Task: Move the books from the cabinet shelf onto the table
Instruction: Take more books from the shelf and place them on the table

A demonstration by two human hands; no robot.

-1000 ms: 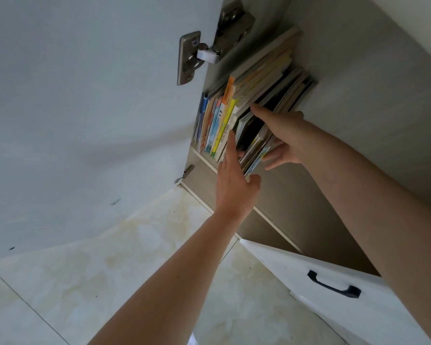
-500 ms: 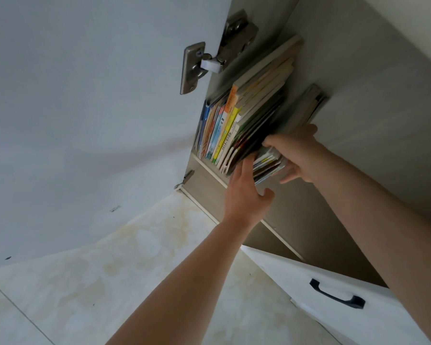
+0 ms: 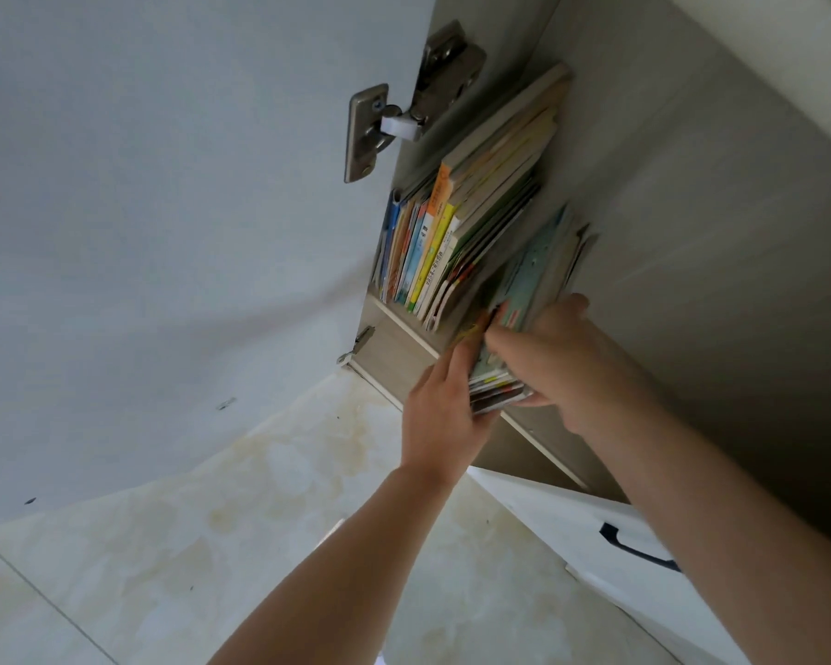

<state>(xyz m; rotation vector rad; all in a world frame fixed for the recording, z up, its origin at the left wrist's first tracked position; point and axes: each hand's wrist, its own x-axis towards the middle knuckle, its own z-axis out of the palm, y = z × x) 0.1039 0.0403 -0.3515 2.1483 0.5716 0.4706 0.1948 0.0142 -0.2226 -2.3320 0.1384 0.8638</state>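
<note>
Right hand (image 3: 581, 362): fingers curled round the near end of a bundle of thin books (image 3: 519, 309), gripping it from the right. Left hand (image 3: 444, 405): fingers fairly straight, laid flat against the bundle's left side; its thumb is hidden. The bundle is tilted, its near end past the shelf edge (image 3: 404, 328), its far end inside the cabinet. The remaining books (image 3: 433, 242) stand on the shelf, left of the bundle, beside the open door (image 3: 164, 232).

Step in hand, as judged: extracting the first bundle. Next move calls for clamping both sides firmly, since thin books may fan out or slip, then carrying to the table, which is not in view.
</note>
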